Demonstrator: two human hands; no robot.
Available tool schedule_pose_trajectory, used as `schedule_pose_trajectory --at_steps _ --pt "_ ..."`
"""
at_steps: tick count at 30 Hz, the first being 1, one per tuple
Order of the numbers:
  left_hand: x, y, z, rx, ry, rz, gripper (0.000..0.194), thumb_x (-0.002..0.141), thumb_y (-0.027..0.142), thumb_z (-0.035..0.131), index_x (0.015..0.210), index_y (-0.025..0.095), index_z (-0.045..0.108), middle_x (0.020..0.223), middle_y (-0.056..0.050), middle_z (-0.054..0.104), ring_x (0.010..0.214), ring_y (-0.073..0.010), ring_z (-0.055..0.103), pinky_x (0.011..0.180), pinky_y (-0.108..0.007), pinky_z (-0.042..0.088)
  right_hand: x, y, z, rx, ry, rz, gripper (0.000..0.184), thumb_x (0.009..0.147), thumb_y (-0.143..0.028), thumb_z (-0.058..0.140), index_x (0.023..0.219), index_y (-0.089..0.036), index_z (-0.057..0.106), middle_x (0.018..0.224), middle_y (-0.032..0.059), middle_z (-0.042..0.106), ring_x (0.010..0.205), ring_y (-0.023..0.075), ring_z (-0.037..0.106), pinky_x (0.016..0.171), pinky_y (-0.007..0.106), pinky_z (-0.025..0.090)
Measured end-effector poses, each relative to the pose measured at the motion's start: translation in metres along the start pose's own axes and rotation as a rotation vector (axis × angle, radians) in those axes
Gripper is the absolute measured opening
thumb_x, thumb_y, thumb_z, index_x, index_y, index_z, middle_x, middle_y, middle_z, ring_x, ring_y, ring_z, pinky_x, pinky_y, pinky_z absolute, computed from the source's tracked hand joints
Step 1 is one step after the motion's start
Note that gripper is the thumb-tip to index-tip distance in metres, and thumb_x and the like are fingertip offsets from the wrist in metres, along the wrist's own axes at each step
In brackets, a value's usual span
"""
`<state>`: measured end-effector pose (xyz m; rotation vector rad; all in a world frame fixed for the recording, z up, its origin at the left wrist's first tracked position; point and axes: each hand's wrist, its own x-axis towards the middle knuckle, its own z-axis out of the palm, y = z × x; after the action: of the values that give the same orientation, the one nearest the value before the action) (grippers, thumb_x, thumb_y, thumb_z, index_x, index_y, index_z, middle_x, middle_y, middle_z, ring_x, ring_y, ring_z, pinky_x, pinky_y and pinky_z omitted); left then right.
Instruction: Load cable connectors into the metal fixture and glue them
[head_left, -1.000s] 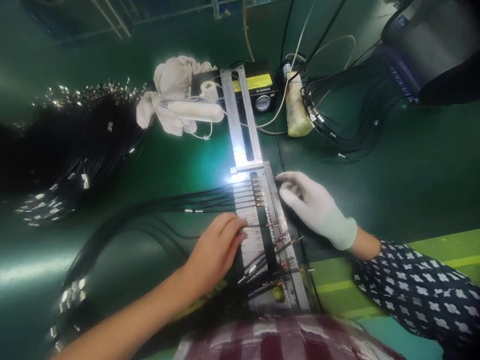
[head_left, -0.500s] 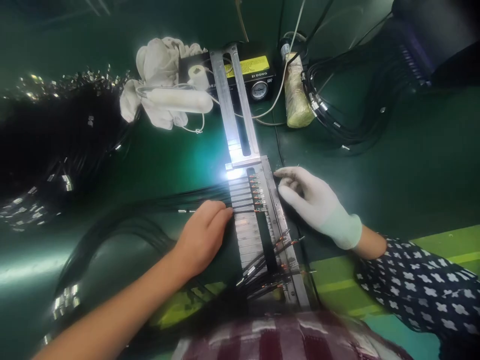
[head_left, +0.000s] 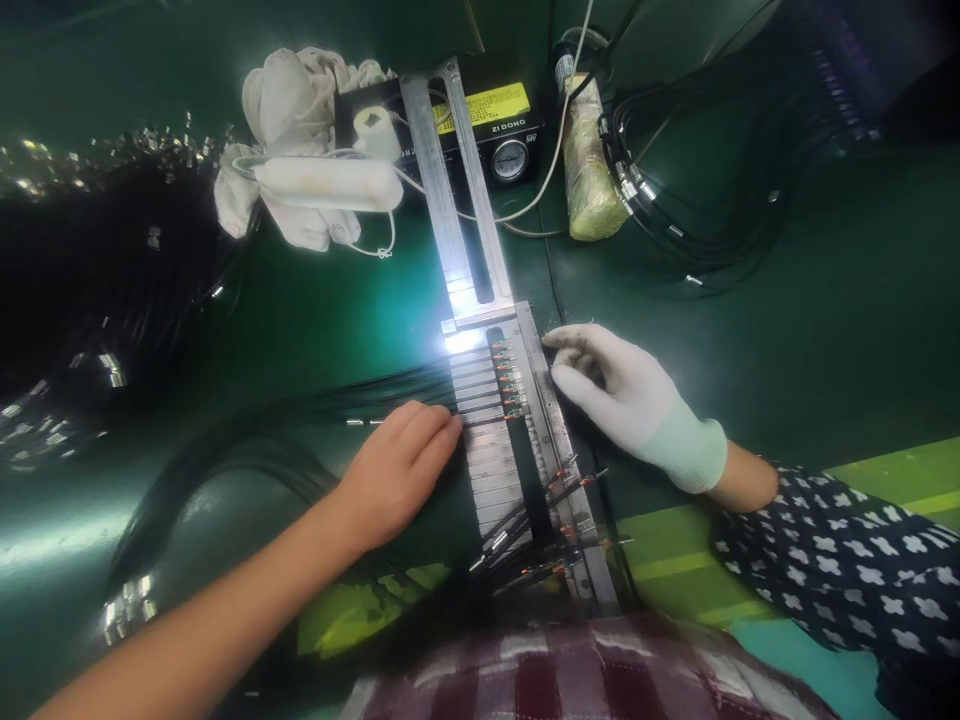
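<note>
My bare left hand [head_left: 405, 465] is closed at the left edge of a slotted metal fixture [head_left: 495, 470]. Its fingertips pinch a black cable [head_left: 480, 420] that crosses the slots; a silver end of a cable shows left of the knuckles. Above it, several black cables [head_left: 476, 382] lie side by side in the slots, their orange-and-metal tips [head_left: 510, 378] lined up near the right rail. In a white glove, my right hand [head_left: 622, 390] rests just right of the fixture, loosely curled, thumb and forefinger apart, nothing visible between them.
Loose cables [head_left: 517, 530] lie across the fixture's near end. A black box with a gauge [head_left: 510, 160] stands behind its far end. White gloves [head_left: 289, 110] and a white cylindrical device [head_left: 330, 185] lie left of it, a wrapped roll [head_left: 592, 190] right. Cable bundles [head_left: 90, 270] spread at left.
The view has shifted slightly, so the far items appear a little higher and further left. Both hands keep nearly the same pose and place beside the fixture.
</note>
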<state>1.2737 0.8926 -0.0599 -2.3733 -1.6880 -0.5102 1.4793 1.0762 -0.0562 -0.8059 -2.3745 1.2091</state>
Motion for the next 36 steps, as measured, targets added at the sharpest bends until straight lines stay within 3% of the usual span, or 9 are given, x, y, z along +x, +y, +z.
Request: schedule_pose_trajectory --at_steps 9,16,21,26,31,36 --pt "0.0 0.003 0.008 -0.114 0.072 -0.13 0.026 0.089 -0.002 0.055 0.112 0.011 0.059 0.094 -0.011 0.062 0.081 -0.018 0.055 0.071 -0.03 0.049 0.0 -0.002 0.0 -0.008 -0.002 -0.008 0.022 0.093 -0.025 0.054 0.112 -0.019 0.063 0.089 0.0026 0.067 0.081 0.0195 0.064 0.077 0.036 0.052" --pt "-0.001 0.001 -0.004 -0.014 0.04 0.059 0.029 0.087 0.0 0.062 0.116 0.006 0.061 0.102 -0.015 0.063 0.093 -0.0232 0.059 0.08 -0.036 0.052 0.001 0.001 -0.001 0.005 -0.002 -0.017 0.022 0.094 -0.026 0.055 0.112 -0.019 0.063 0.092 0.0031 0.069 0.081 0.0193 0.064 0.076 0.036 0.052" --pt "0.001 0.0 -0.002 -0.156 0.102 -0.112 0.027 0.089 0.0 0.058 0.113 0.013 0.061 0.099 -0.01 0.063 0.086 -0.0173 0.061 0.074 -0.03 0.052 0.0 0.003 -0.001 0.0 -0.002 -0.025 0.021 0.094 -0.025 0.055 0.112 -0.02 0.063 0.094 0.0028 0.069 0.082 0.0189 0.064 0.076 0.035 0.052" --pt "-0.002 0.0 -0.001 -0.093 0.065 -0.038 0.028 0.091 0.003 0.058 0.117 0.014 0.061 0.103 -0.011 0.064 0.087 -0.0185 0.061 0.076 -0.032 0.053 0.0 0.003 0.0 0.0 -0.002 -0.028 0.021 0.094 -0.025 0.055 0.113 -0.021 0.063 0.092 0.0017 0.068 0.081 0.0181 0.064 0.075 0.033 0.051" --pt "0.0 0.004 0.0 -0.2 0.115 -0.175 0.03 0.092 0.003 0.057 0.116 0.02 0.06 0.1 -0.008 0.063 0.084 -0.0161 0.061 0.073 -0.03 0.052 0.001 0.002 0.0 -0.002 0.003 -0.025 0.021 0.093 -0.024 0.055 0.112 -0.021 0.063 0.091 0.0017 0.068 0.081 0.0184 0.064 0.076 0.034 0.051" --pt "0.003 0.004 0.002 -0.252 0.104 -0.192 0.03 0.09 0.0 0.058 0.114 0.019 0.059 0.1 -0.007 0.061 0.084 -0.015 0.059 0.074 -0.028 0.051 0.001 0.002 0.0 0.002 -0.008 -0.025 0.021 0.094 -0.024 0.056 0.113 -0.02 0.063 0.094 0.0024 0.069 0.083 0.0187 0.064 0.077 0.034 0.051"
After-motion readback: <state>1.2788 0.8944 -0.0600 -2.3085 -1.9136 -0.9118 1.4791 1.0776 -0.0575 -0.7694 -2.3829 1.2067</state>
